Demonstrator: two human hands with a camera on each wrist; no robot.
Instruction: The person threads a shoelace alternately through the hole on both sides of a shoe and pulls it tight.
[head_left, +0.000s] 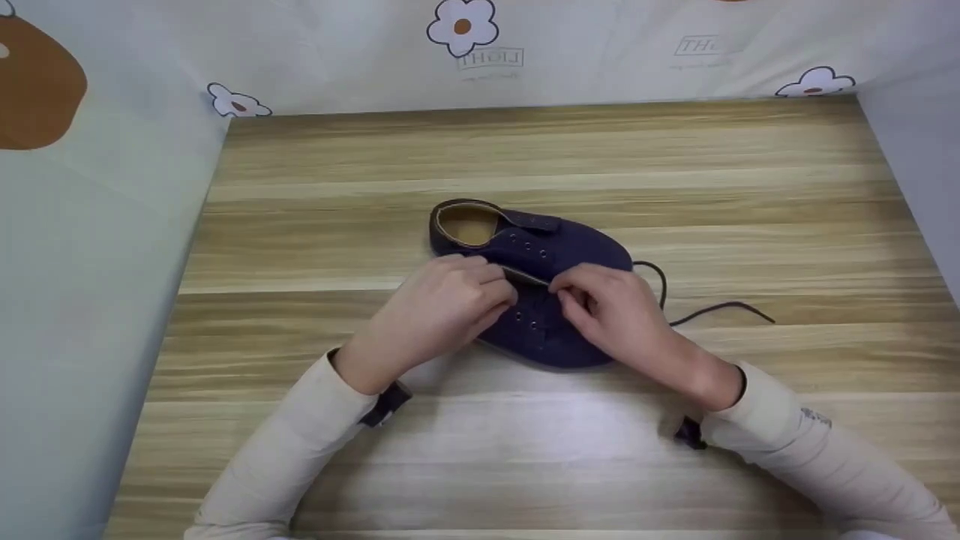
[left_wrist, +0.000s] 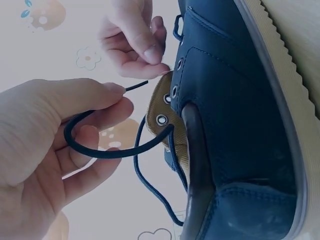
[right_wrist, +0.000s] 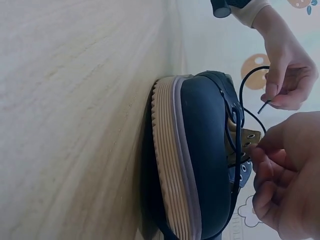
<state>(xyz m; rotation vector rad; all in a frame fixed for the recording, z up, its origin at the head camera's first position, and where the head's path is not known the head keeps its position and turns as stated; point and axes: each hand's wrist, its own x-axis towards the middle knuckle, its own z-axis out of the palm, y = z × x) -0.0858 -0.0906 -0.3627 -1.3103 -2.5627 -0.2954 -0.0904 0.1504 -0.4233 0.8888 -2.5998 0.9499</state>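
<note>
Two dark blue lace-up shoes lie side by side, the near shoe [head_left: 562,349] under both hands and the far shoe [head_left: 592,244] behind it. My left hand [head_left: 450,300] pinches a dark shoelace [left_wrist: 100,154] between thumb and forefinger, its tip [left_wrist: 137,86] sticking out. From there the lace loops to an eyelet in the near shoe's tan-lined eyelet flap [left_wrist: 157,102]. Finger and thumb of my right hand [head_left: 615,307] pinch the edge of that flap, just across from the lace tip. In the head view the hands hide the pinched lace.
Beyond the toes, a loose lace end [head_left: 724,307] trails over the wood-grain table [head_left: 337,172]. The far shoe's eyelets [head_left: 528,246] show no lace through them. Pale flower-printed sheeting [head_left: 337,60] walls the back and sides.
</note>
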